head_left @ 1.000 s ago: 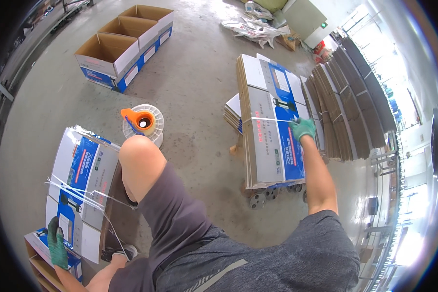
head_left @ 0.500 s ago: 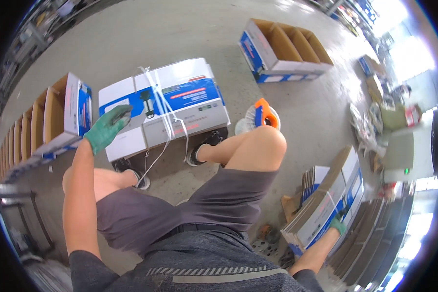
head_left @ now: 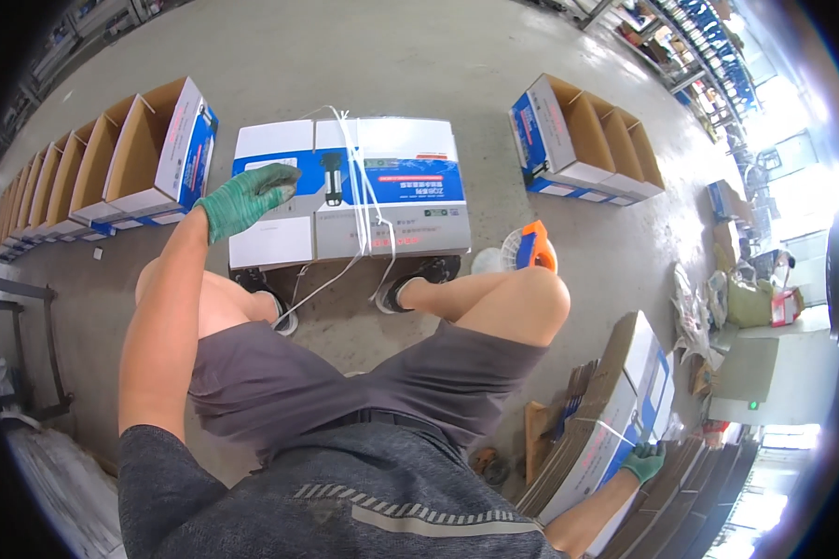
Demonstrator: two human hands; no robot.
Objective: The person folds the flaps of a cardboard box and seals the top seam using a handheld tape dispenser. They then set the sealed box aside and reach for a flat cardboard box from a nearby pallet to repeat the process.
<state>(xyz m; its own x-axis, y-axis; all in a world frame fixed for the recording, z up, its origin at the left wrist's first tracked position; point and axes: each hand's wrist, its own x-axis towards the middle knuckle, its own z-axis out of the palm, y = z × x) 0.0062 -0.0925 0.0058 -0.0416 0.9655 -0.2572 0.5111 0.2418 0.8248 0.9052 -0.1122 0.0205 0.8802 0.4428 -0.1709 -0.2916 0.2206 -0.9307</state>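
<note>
In front of my feet lies a flat stack of white-and-blue cartons (head_left: pixel 390 186), with loose white string (head_left: pixel 355 154) across its top and trailing toward my left foot. My left hand (head_left: pixel 249 198), in a green glove, hovers over or rests on the stack's left part; which of these I cannot tell. Its fingers are slightly bent and hold nothing visible. Low on the right, a string-tied bundle of flattened cartons (head_left: pixel 592 456) stands tilted on edge. Against its blue-and-white outer face, my gloved right hand (head_left: pixel 643 461) grips, its fingers partly hidden.
A long row of upright open cartons (head_left: pixel 103 177) stands on the left, a shorter carton group (head_left: pixel 592 140) at the far right. Beside my right knee sits an orange-and-blue tape dispenser (head_left: pixel 537 250) on a white roll. Stacked brown cardboard (head_left: pixel 690 494) lies beyond my right hand; a metal frame (head_left: pixel 47 345) stands left.
My view has turned, so the cartons sit straighter and further right. The left hand has moved slightly further over the stack. My right hand remains at the tied bundle.
</note>
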